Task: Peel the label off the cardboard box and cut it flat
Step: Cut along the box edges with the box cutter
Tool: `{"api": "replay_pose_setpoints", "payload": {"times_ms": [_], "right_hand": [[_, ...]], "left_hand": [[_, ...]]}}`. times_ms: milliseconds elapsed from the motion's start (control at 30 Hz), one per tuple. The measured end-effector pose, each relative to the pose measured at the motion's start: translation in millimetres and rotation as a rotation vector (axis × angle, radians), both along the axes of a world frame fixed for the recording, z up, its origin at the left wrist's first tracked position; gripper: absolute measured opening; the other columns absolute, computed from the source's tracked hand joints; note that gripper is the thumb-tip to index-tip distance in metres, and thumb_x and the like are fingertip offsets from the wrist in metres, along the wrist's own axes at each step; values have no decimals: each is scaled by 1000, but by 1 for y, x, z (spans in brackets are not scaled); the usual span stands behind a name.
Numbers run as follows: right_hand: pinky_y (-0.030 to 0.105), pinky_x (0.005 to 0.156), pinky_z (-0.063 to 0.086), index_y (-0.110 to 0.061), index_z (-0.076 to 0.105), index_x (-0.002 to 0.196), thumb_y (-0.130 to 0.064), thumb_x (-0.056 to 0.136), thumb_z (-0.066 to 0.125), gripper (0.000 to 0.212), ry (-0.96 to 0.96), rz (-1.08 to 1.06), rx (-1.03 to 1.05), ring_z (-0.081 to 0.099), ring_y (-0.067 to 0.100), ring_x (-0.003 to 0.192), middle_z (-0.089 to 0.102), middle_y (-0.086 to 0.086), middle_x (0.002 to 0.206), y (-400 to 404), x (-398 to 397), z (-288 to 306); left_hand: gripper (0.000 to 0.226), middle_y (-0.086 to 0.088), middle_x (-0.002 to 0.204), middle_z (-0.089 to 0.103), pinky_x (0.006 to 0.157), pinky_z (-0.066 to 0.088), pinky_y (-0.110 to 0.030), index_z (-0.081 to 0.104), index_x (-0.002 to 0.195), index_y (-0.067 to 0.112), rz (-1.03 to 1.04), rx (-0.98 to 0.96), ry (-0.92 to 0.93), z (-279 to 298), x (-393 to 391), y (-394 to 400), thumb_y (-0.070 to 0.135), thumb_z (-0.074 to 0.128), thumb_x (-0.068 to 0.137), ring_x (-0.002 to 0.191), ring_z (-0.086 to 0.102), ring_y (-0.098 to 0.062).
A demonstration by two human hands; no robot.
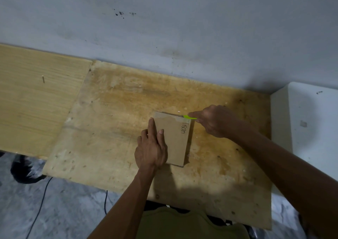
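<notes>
A small brown cardboard box (176, 139) lies flat on the worn plywood tabletop (113, 121), with handwriting along its right side. My left hand (151, 147) presses flat on the box's left part, fingers spread. My right hand (214, 120) is at the box's far right corner, gripping a lime-green cutter (189, 117) whose tip touches that corner. Most of the cutter is hidden inside the hand. No label is visible on the box's top face.
A lighter wood panel (36, 99) adjoins the plywood on the left. A white surface (311, 121) stands to the right. A grey wall (164, 28) runs behind. Black cables (42, 202) and a dark object lie on the floor at lower left.
</notes>
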State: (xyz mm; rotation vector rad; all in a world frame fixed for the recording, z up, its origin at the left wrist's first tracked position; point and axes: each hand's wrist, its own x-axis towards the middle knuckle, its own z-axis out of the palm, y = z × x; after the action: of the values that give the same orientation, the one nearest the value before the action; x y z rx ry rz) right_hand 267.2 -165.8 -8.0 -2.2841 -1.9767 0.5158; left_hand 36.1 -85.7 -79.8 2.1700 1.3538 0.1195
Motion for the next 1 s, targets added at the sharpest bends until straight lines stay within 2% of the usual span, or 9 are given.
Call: {"api": "replay_pose_setpoints", "payload": {"times_ms": [67, 233, 367, 500, 567, 633, 800, 900, 1000], "right_hand": [[31, 56, 48, -29, 55, 135, -24, 97, 54, 38, 2, -3, -6, 66, 31, 75, 73, 12, 101, -3, 2, -1], [27, 61, 39, -32, 55, 135, -24, 97, 53, 38, -13, -60, -39, 68, 33, 85, 72, 13, 108, -12, 8, 0], [26, 58, 37, -31, 55, 135, -23, 98, 54, 38, 56, -96, -34, 65, 28, 72, 72, 12, 101, -22, 10, -1], [26, 54, 38, -33, 56, 135, -23, 98, 54, 38, 141, -164, -32, 42, 8, 49, 66, 2, 75, -29, 16, -7], [26, 51, 40, -38, 53, 135, -27, 98, 53, 39, 174, -202, -45, 42, 6, 45, 48, -13, 58, -36, 19, -8], [26, 49, 38, -43, 51, 135, -31, 99, 51, 38, 193, -249, -42, 43, 6, 44, 46, -12, 54, -43, 19, -11], [33, 57, 50, -47, 48, 133, -35, 98, 51, 37, 237, -344, -53, 53, 9, 48, 69, -1, 72, -55, 20, -27], [34, 71, 53, -37, 55, 131, -27, 97, 55, 36, 358, -391, 43, 64, 12, 71, 73, -5, 97, -60, 17, -30], [29, 75, 47, -26, 59, 126, -27, 94, 59, 31, 463, -605, 165, 63, 15, 84, 70, -5, 90, -64, 5, -31]], "left_hand": [[60, -9, 132, 50, 79, 54, -51, 3, 156, 35, 0, 0, -1, 0, 0, 0, 59, 18, 102, 109, 54, -29], [60, -11, 132, 50, 79, 53, -51, 5, 156, 33, -1, 4, 2, 0, 1, -1, 58, 19, 103, 110, 54, -30], [60, -11, 131, 51, 79, 52, -49, 5, 156, 33, -1, 5, -2, -1, 1, 0, 58, 19, 103, 109, 54, -30], [61, -12, 130, 51, 80, 52, -49, 5, 156, 32, -8, 5, -2, -3, 1, -1, 58, 19, 103, 108, 54, -29], [62, -12, 131, 51, 80, 51, -47, 5, 156, 31, -11, 3, -2, -3, 1, 0, 58, 20, 103, 108, 54, -30], [62, -13, 132, 51, 79, 49, -45, 7, 157, 29, -9, 3, -5, -3, 1, -1, 56, 20, 103, 109, 54, -31], [61, -12, 133, 51, 80, 48, -46, 7, 157, 29, -18, 7, -10, -1, 1, -2, 56, 20, 103, 112, 53, -31], [61, -11, 135, 49, 82, 48, -45, 6, 157, 31, -12, -9, 2, -2, 1, -1, 57, 20, 103, 115, 52, -30], [61, -11, 134, 50, 82, 49, -47, 7, 157, 31, -13, -15, 0, -2, 1, -2, 57, 21, 103, 115, 53, -30]]}}
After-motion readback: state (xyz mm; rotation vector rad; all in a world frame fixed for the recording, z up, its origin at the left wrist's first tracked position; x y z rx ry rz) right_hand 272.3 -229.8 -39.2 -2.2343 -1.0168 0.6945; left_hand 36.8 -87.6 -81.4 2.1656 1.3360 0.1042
